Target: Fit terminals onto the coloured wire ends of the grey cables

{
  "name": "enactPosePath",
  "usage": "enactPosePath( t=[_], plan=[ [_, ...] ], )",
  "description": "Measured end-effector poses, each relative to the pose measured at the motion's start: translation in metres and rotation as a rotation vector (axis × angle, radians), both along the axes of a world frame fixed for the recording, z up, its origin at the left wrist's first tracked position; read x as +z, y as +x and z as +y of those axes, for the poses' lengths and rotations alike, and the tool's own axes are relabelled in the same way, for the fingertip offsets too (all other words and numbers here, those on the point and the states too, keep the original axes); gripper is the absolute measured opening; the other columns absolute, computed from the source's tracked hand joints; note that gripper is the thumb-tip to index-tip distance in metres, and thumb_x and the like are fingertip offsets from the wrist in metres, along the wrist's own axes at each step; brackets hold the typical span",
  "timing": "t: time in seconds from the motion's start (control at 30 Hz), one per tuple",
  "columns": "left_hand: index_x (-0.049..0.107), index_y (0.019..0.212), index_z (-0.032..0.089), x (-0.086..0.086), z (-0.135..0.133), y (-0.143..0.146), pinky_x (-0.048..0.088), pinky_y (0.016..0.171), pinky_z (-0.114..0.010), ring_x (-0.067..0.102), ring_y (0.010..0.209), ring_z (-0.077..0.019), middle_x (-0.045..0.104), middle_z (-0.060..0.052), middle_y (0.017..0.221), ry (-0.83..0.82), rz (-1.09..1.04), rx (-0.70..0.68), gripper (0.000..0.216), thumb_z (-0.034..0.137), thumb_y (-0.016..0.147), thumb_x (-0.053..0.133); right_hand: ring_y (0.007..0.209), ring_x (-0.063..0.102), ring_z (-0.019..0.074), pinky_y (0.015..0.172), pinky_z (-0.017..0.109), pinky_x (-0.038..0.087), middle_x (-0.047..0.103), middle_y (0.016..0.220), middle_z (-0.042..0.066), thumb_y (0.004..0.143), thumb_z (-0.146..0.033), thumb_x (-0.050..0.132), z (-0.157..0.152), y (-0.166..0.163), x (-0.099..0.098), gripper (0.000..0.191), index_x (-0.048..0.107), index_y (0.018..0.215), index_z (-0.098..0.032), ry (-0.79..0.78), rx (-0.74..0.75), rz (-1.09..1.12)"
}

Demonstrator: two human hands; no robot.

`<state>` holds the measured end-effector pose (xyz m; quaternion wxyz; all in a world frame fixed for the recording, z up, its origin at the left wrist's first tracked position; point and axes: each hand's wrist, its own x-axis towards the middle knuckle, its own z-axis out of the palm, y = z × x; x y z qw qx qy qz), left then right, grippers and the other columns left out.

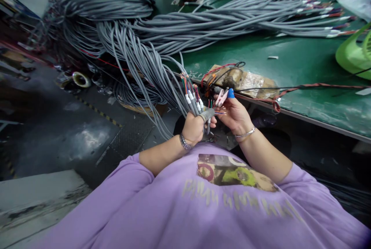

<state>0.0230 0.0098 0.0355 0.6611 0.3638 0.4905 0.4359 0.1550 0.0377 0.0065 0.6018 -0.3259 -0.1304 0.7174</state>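
My left hand [193,128] is closed around a grey cable [207,114] whose stripped end shows thin coloured wires [220,113] pointing right. Beside that fist, more grey cables with white-wrapped ends [191,97] and bare copper tips stand out in a bunch. My right hand [238,114] is at the thin wires, its fingers bent around a small pink clip-like tool [222,97]. A blue cover [230,93] sits on one fingertip of this hand. Its other fingers lie close to the wire ends, and whether they touch them is unclear.
Grey cable bundles [185,28] run across the green table [315,98]. At the table edge lies a taped block [249,81] with red and black leads. A green basket [355,52] stands at right. Coiled cable [139,94] sits low at left.
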Motion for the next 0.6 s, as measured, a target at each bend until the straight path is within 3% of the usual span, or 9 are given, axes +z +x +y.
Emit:
enactPosePath(
  t=[0.27, 0.6],
  plan=[
    [0.055, 0.063, 0.016, -0.0023, 0.0019, -0.0021, 0.032, 0.038, -0.017, 0.057, 0.043, -0.0093, 0.06, 0.0, 0.051, 0.001, 0.027, -0.057, 0.041, 0.048, 0.062, 0.081, 0.059, 0.055, 0.0114, 0.055, 0.026, 0.044, 0.07, 0.075, -0.002, 0.083, -0.052, 0.073, -0.0001, -0.0021, -0.0024, 0.03, 0.069, 0.079, -0.023, 0.02, -0.015, 0.005],
    [0.055, 0.062, 0.016, 0.0007, -0.0003, -0.0029, 0.036, 0.04, -0.018, 0.057, 0.043, -0.0091, 0.061, 0.0, 0.051, -0.002, 0.011, -0.042, 0.041, 0.049, 0.063, 0.08, 0.058, 0.055, 0.01, 0.056, 0.025, 0.047, 0.071, 0.077, -0.003, 0.084, -0.057, 0.07, -0.0018, -0.0014, -0.0053, 0.034, 0.069, 0.079, -0.023, 0.135, 0.036, 0.024]
  ],
)
